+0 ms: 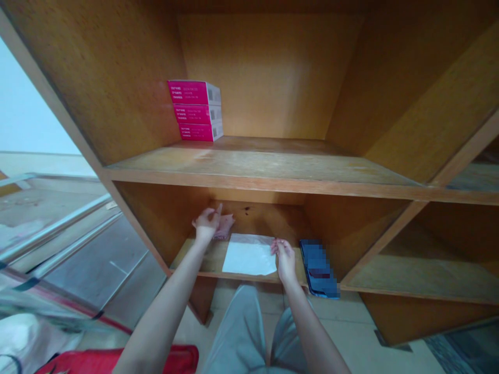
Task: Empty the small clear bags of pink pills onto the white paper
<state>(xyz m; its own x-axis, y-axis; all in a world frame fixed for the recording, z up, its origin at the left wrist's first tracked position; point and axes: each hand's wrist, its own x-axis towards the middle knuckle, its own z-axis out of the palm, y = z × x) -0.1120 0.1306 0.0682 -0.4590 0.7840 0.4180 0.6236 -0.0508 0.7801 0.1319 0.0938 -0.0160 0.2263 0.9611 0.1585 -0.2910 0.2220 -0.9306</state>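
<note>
A white sheet [249,255], which looks like paper or a thin bag, lies flat on the lower shelf. My right hand [284,255] is at its right edge, with fingers curled against that edge. Left of the sheet, a crumpled pink translucent piece [224,227], perhaps thin plastic, rests toward the back of the compartment. My left hand [206,222] is just beside it, fingers apart and one digit pointing up; I see nothing held there. The fingers partly hide each other.
Three stacked pink boxes [195,111] stand at the left of the upper shelf [265,161]. A dark blue phone-like object [317,270], partly blurred out, lies right of my right hand. A wooden divider [390,239] bounds the compartment. A red item [183,358] sits low left.
</note>
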